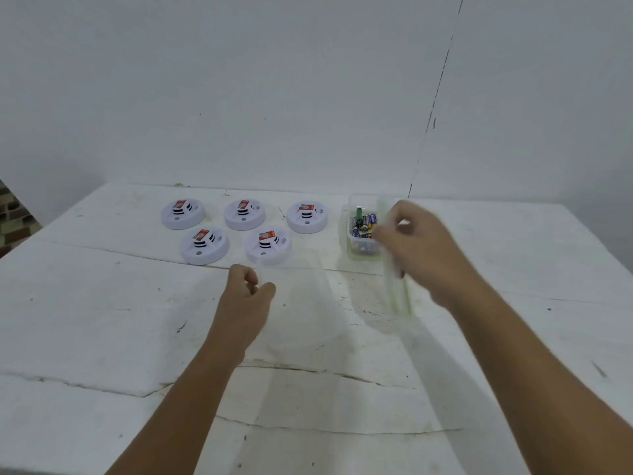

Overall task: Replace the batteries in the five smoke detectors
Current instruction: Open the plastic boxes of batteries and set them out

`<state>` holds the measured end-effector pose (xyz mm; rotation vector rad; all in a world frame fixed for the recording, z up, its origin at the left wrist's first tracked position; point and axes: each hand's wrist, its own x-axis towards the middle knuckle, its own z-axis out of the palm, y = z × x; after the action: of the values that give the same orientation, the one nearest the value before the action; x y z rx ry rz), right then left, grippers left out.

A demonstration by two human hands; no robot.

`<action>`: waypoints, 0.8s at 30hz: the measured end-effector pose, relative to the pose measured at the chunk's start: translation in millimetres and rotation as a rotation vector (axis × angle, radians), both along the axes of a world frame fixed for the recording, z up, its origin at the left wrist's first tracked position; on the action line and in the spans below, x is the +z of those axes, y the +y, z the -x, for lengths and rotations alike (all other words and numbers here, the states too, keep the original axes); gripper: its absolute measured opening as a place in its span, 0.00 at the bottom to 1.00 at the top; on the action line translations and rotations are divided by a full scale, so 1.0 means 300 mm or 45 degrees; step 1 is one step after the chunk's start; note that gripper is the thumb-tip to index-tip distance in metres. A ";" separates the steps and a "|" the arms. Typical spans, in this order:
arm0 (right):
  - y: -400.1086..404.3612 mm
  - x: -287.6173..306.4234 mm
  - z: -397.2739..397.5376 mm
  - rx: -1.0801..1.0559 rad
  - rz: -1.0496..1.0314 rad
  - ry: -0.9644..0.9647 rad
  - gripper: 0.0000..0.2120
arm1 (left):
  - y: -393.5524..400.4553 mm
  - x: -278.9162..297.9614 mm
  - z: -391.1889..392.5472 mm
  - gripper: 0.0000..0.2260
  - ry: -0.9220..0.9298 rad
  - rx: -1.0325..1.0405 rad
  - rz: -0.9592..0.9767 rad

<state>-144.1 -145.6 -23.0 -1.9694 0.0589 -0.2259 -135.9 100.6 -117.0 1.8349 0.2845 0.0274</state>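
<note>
Several round white smoke detectors lie in two rows at the back of the table, among them the back left one (183,214), the back right one (307,217) and the front right one (268,246). Each has a red label on top. To their right stands a clear plastic box (352,248) with several loose batteries (363,223) inside. My right hand (424,248) is just right of the box and grips a blurred clear lid with a green edge (397,293), held upright. My left hand (246,296) hovers in front of the detectors with fingers curled towards the thumb. A faint see-through shape (301,303) shows beside it.
The white table (102,320) is scuffed and has cracks running across it. A plain white wall (274,97) rises right behind it. A patch of brick (13,217) shows past the table's left edge.
</note>
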 end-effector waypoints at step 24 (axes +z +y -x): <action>-0.121 -0.420 -0.071 0.020 0.078 0.346 0.07 | -0.187 0.012 0.003 0.10 -0.017 -0.191 -0.090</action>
<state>-122.9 -181.8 -149.2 -2.0503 0.2143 0.0520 -136.8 44.4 -113.5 1.9211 0.1368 -0.0551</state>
